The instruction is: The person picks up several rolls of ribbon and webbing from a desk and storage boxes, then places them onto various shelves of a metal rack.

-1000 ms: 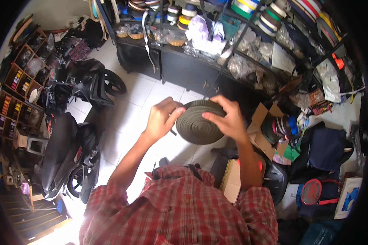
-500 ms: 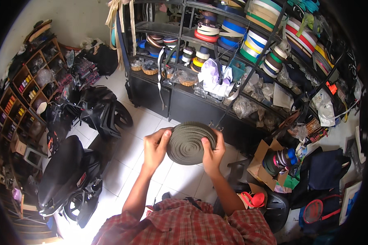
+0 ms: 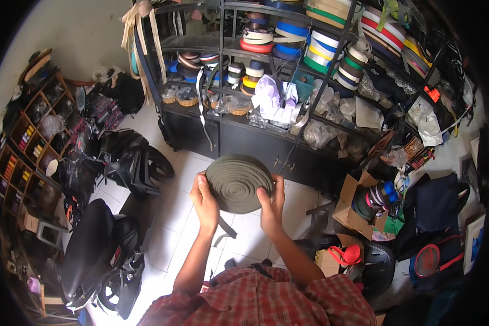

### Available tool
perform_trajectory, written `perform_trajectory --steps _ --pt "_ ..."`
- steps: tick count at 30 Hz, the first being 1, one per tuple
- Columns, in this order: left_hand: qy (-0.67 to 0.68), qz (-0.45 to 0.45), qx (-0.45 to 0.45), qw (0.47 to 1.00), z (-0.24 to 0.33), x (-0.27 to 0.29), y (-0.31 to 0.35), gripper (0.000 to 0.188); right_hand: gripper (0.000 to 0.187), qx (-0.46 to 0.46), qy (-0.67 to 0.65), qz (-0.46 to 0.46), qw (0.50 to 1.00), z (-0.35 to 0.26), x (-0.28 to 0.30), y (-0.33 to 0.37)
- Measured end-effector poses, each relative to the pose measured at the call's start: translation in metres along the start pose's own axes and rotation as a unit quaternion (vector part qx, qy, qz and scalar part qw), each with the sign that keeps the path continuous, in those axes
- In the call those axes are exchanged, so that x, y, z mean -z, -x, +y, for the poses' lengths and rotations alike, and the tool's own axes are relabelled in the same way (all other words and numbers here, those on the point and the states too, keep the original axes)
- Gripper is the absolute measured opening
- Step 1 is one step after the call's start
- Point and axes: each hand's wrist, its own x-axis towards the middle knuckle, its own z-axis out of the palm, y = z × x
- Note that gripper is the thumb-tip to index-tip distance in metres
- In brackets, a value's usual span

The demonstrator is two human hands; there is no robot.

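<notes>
1 strap end [image 3: 228, 229] now dangles below the olive roll [image 3: 238, 183].

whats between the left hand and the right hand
A coil of grey-green strap, held at its edges by the left hand and right hand, shown in the head view.

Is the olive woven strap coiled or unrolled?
Coiled: the olive woven strap shows spiral rings between left hand and right hand; a loose end hangs below.
</notes>
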Motion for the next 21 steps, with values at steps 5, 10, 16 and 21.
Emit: perform_trajectory --steps 5,10,16,21 --pt "-0.109 -0.25 -0.052 0.961 0.017 -0.003 -0.018 0.023 0.025 -0.069 0.106 -0.174 0.977 -0.024 0.035 -0.032" --pt "-0.032 -0.285 -0.016 0.958 0.005 -0.038 -0.013 0.033 0.019 0.002 0.147 0.015 0.989 0.0 0.05 -0.033" --pt "0.009 -0.262 0.011 0.965 -0.015 -0.077 -0.019 0.047 0.022 0.046 0.076 0.189 0.978 0.023 0.063 -0.04" --pt "0.039 -0.134 0.024 0.99 -0.034 -0.126 -0.029 0.044 0.024 0.035 0.032 0.212 0.976 0.03 0.069 -0.069"
